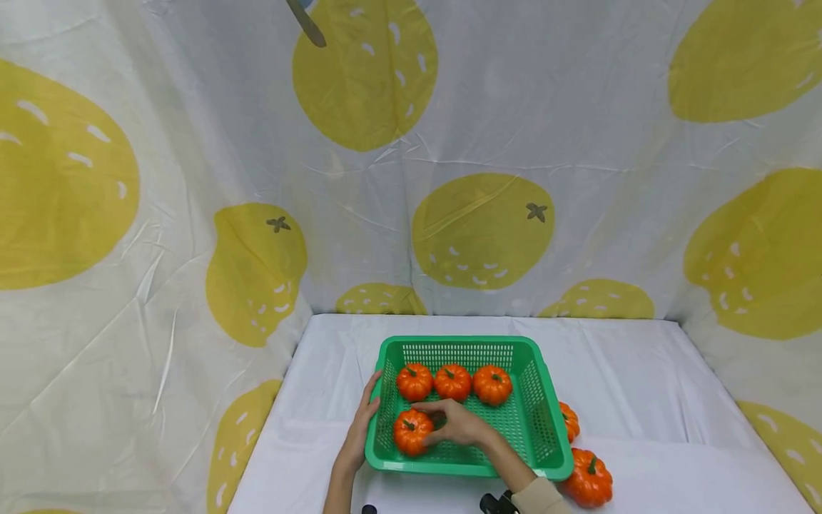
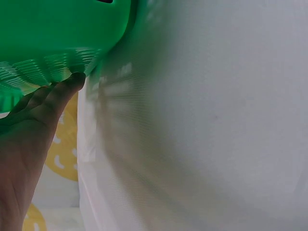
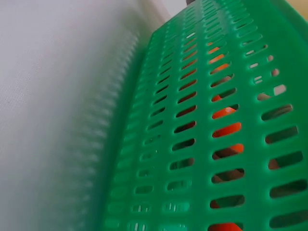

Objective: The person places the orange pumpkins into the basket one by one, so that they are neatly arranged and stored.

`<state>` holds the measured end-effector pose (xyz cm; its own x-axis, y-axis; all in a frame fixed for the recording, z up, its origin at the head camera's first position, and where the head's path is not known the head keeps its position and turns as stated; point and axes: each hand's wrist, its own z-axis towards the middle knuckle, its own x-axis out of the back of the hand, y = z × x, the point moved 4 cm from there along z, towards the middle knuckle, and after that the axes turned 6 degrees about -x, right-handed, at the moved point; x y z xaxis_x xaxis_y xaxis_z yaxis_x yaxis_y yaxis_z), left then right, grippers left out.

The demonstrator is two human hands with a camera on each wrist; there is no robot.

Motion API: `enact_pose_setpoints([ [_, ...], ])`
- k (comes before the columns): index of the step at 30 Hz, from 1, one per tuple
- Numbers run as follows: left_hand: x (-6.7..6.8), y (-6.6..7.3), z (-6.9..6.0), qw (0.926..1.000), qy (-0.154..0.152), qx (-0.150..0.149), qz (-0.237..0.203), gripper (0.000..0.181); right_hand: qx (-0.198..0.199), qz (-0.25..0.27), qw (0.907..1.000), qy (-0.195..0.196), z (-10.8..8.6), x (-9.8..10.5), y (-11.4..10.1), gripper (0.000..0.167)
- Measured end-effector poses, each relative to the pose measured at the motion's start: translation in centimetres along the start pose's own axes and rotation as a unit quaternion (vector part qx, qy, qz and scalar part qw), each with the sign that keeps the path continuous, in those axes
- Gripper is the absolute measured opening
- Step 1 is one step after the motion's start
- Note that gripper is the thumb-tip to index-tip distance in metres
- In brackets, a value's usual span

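Observation:
In the head view, a green plastic basket (image 1: 514,464) stands on the white-covered table. Three small orange pumpkins (image 1: 452,383) sit in a row along its back side. Another small pumpkin (image 1: 411,432) is at the front left inside, and my right hand (image 1: 454,422) holds it from its right side between thumb and fingers. My left hand (image 1: 363,421) rests against the basket's left side with its fingers extended. The left wrist view shows that hand's fingers (image 2: 62,94) touching the slotted outer wall. From the right wrist, the basket wall (image 3: 202,125) hides most of the hand.
Outside the basket's right side lie a larger orange pumpkin (image 1: 588,480) at the front and another pumpkin (image 1: 569,421) behind it, partly hidden by the rim. White cloth (image 1: 481,243) with yellow fruit prints hangs behind and beside the table.

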<state>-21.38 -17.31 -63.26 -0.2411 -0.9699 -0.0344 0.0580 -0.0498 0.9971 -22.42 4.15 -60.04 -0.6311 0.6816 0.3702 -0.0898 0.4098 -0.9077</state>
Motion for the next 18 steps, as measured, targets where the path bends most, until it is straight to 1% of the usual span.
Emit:
enact_pose_setpoints([
  [7, -0.03, -0.14, 0.02, 0.9999, 0.001, 0.006, 0.008, 0.054, -0.008, -0.008, 0.9999, 0.0, 0.33, -0.35, -0.09, 0.069],
  [13, -0.02, -0.06, 0.05, 0.9999, 0.003, -0.004, 0.014, 0.054, -0.013, -0.002, 0.9999, 0.003, 0.34, -0.43, 0.03, 0.07],
  [18, -0.1, -0.02, 0.04, 0.9999, 0.003, -0.004, 0.012, 0.054, -0.018, 0.003, 0.9998, 0.0, 0.2, -0.49, 0.13, 0.071],
])
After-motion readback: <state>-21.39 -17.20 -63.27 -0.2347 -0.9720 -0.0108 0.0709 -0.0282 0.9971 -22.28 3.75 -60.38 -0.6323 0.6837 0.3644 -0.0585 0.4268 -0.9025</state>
